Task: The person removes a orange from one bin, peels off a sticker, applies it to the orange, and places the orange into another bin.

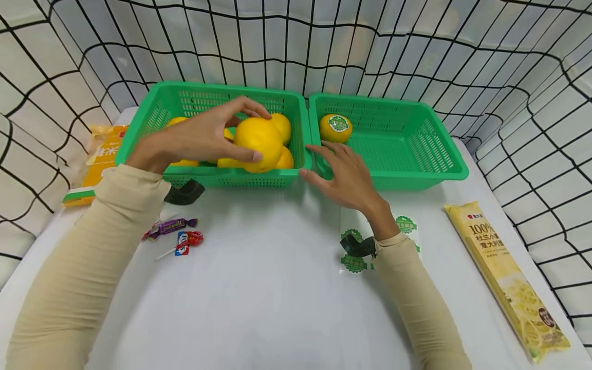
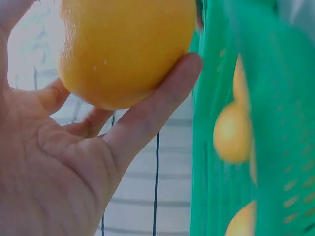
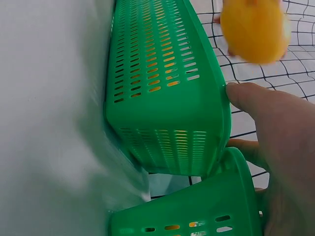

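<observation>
My left hand point(image 1: 208, 131) grips an orange point(image 1: 259, 144) between thumb and fingers, above the left green basket point(image 1: 139, 134). In the left wrist view the thumb and fingers curve round the orange point(image 2: 125, 49). Several more oranges lie in that basket, partly hidden by the hand. My right hand point(image 1: 344, 174) is at the corner where the two baskets meet, fingers relaxed and holding nothing; its thumb tip is right at the left basket's rim point(image 3: 224, 98). Inside the right green basket point(image 1: 393, 128), an orange with a round green sticker point(image 1: 336, 128) sits at the left end.
A sheet of green stickers point(image 1: 355, 263) lies under my right wrist. Wrapped candy point(image 1: 173, 226) and a lollipop point(image 1: 194, 238) lie in front of the left basket. A yellow noodle packet point(image 1: 509, 282) lies at right, an orange bag point(image 1: 104, 159) at left. Black wire mesh point(image 1: 342, 46) surrounds the table.
</observation>
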Tool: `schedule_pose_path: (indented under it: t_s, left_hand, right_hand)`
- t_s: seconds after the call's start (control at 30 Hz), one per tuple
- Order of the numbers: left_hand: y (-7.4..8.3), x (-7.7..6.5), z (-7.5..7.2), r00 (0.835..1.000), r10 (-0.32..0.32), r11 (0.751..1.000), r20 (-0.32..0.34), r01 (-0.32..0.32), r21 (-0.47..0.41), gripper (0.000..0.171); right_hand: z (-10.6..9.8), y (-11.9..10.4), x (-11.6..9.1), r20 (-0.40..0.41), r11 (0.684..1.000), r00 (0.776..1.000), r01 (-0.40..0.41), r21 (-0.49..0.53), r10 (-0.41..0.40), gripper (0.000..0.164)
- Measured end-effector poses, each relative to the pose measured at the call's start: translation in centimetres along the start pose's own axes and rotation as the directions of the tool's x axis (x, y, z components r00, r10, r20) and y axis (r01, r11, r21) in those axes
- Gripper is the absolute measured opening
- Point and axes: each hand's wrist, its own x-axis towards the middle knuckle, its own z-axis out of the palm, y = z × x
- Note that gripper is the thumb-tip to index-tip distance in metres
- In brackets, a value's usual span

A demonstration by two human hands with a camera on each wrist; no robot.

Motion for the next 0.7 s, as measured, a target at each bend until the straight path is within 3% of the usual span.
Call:
schedule_pose_path:
  t_s: [0.2, 0.37, 0.5, 0.7]
  left_hand:
    - [-0.1, -3.0, 4.8, 0.986, 0.064, 0.996, 0.156, -0.053, -0.078, 0.065]
    - [-1.7, -3.9, 8.7, 0.976, 0.062, 0.994, 0.206, -0.042, -0.102, 0.064]
    - [-3.1, -3.7, 11.4, 0.985, 0.035, 0.992, 0.168, -0.014, -0.125, 0.065]
    - [-3.7, -2.8, 14.6, 0.999, -0.04, 0.988, 0.009, 0.041, -0.152, 0.062]
  right_hand:
    - [-0.1, 0.2, -0.1, -0.012, 1.0, 1.0, -0.003, -0.016, 0.003, 0.067]
    - [-0.1, 0.1, -0.1, -0.01, 1.0, 1.0, -0.001, -0.02, 0.001, 0.066]
    - [-0.1, 0.1, -0.1, -0.009, 1.0, 1.0, 0.007, -0.015, -0.007, 0.065]
    - [-0.1, 0.2, 0.0, -0.013, 1.0, 1.0, 0.013, -0.017, -0.013, 0.065]
